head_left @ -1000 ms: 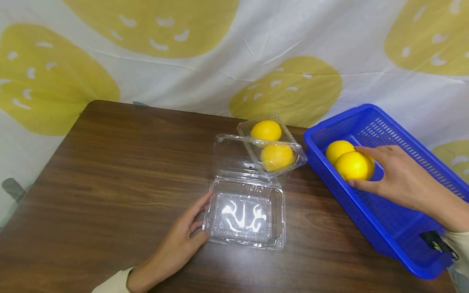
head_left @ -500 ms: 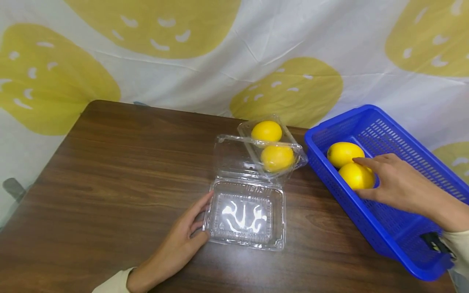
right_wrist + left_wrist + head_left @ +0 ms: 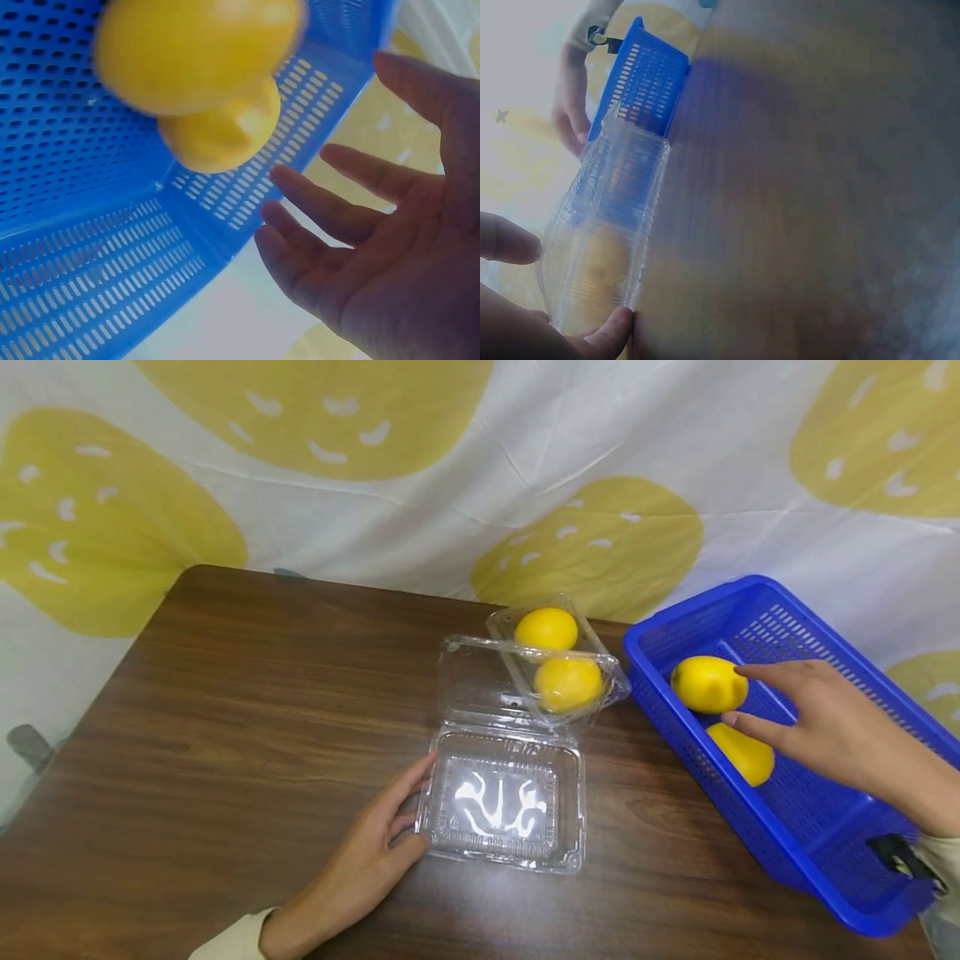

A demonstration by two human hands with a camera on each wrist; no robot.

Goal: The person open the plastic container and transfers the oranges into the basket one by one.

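In the head view two yellow lemons, a back one [image 3: 708, 685] and a front one [image 3: 741, 756], lie in the blue plastic basket [image 3: 750, 814]. My right hand [image 3: 832, 722] reaches over the far right side, its index fingertip and thumb close by the back lemon. The right wrist view shows this hand's fingers [image 3: 322, 202] spread apart, with nothing between them. My left hand [image 3: 367, 843] rests against the left edge of a clear plastic clamshell box [image 3: 498, 810], which stands with its lid raised. Its index finger and thumb [image 3: 611, 334] touch the box's side.
Behind the raised lid stands a second clear box [image 3: 502, 627] with two lemons [image 3: 546, 629] in it. All of this is on a brown wooden table [image 3: 262, 718]. A white cloth [image 3: 390, 527] with yellow lemon prints hangs along the back edge.
My right hand has let go of the front lemon and shifted to the back one. The two lemons in the basket have come apart, the front one toward me. My left hand stays put.
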